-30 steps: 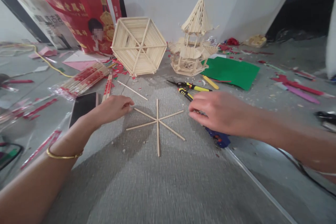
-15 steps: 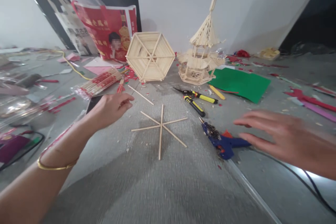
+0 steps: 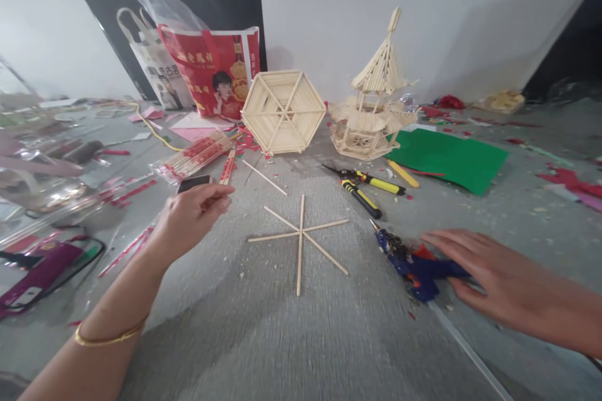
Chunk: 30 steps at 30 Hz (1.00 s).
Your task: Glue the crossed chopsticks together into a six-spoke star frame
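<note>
My right hand [image 3: 498, 276] is at the handle of the blue glue gun [image 3: 418, 269], fingers apart and reaching over it. My left hand [image 3: 195, 216] hovers left of a six-armed star of thin wooden sticks [image 3: 301, 233]; its fingers are curled together, and whether anything is between them is too small to tell. A single loose stick [image 3: 264, 177] lies behind the star. Yellow-and-black pliers [image 3: 360, 185] rest between the star and a green sheet [image 3: 451, 160]. Behind stand a hexagonal stick frame [image 3: 284, 113] and a stick pagoda [image 3: 374, 113].
At the back left are a red bag [image 3: 211, 72] and a white bag [image 3: 157, 69]. Packed sticks [image 3: 195, 156] and a dark phone-like object [image 3: 194, 183] lie nearer. A purple glue gun [image 3: 42, 272] is at far left, and red scraps [image 3: 567, 182] are at right.
My right hand has come down and closer to the blue glue gun. The view has shifted, so the objects appear lower and farther right. My left hand stays raised beside the star.
</note>
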Tool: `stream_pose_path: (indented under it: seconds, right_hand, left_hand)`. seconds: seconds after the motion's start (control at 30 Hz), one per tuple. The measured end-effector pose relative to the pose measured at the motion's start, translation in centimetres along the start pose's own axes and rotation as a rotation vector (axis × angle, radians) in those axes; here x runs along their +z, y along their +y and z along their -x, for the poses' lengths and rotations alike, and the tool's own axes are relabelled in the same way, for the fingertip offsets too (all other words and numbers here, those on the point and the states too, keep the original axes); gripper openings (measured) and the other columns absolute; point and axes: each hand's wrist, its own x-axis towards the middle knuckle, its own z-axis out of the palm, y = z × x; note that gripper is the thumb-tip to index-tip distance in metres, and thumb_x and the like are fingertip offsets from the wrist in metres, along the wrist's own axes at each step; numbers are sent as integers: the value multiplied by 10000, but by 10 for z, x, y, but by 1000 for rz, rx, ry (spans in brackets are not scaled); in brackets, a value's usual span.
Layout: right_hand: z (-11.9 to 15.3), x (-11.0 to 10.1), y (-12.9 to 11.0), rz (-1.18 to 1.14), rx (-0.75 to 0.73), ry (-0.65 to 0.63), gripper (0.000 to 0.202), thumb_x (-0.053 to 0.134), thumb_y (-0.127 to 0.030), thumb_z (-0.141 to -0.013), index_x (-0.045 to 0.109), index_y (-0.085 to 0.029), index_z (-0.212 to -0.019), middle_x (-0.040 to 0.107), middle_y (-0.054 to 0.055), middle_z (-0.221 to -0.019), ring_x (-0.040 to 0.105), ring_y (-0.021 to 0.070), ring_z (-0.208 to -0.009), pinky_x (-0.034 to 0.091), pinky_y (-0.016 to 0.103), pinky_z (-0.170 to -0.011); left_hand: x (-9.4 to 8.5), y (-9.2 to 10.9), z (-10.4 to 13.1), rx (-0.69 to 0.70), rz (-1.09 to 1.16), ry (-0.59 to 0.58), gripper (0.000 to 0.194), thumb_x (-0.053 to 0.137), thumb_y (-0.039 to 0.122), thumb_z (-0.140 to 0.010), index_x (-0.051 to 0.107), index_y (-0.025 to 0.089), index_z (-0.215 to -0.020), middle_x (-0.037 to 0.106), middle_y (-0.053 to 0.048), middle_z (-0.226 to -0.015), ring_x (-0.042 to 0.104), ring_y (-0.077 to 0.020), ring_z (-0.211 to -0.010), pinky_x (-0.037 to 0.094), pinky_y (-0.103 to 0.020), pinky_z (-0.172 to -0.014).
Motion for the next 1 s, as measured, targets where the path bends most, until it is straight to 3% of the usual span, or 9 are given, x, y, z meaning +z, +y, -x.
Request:
stream_pose_path:
  seconds: [0.17, 0.53, 0.63, 0.87, 1.0]
  right_hand:
    - [4, 8, 2, -83, 31, -101, 507, 399, -170, -735, 628, -86, -1179, 648, 165, -1180, 631, 283, -1043, 554, 454, -881]
    - [-10, 0, -13, -114, -47, -94, 496, 391, -20, -738, 615, -104, -1172, 649, 159, -1156, 632, 251, -1028, 547, 392, -894]
    - [-11, 0, -12, -106, -85, -102, 483, 380, -31, -734, 603, -73, -1160, 648, 170, -1132, 635, 257, -996, 554, 422, -857]
    - [-6, -2, -11, -116, -58, -130, 544, 389, -39, -741, 552, -125, -1253, 610, 136, -1212, 585, 239, -1080, 513, 433, -904]
    - [-11, -19, -16, -78, -41, -41, 445, 392, -88, -807, 582, -90, -1210, 619, 160, -1186, 590, 256, -1063, 517, 444, -884]
  left_hand:
    - [-5, 3, 1, -46, -28, -27, 408, 477, 467, -807, 673, 210, -1056, 730, -10, -846, 654, -161, -755, 459, -256, -709]
    - [-6, 4, -1, -58, -126, -82, 405, 473, 446, -837, 672, 203, -1092, 728, -9, -910, 628, -149, -767, 439, -232, -717]
    - [-7, 5, -1, -56, -147, -90, 400, 468, 445, -835, 679, 206, -1077, 724, -8, -942, 622, -152, -783, 441, -233, -730]
    - [-6, 6, -2, -82, -150, -95, 427, 467, 463, -815, 677, 201, -1079, 718, -10, -940, 615, -149, -772, 436, -229, -737]
    - [-6, 1, -3, -79, -158, -87, 436, 461, 489, -816, 675, 216, -1080, 722, -7, -941, 637, -169, -825, 435, -234, -732]
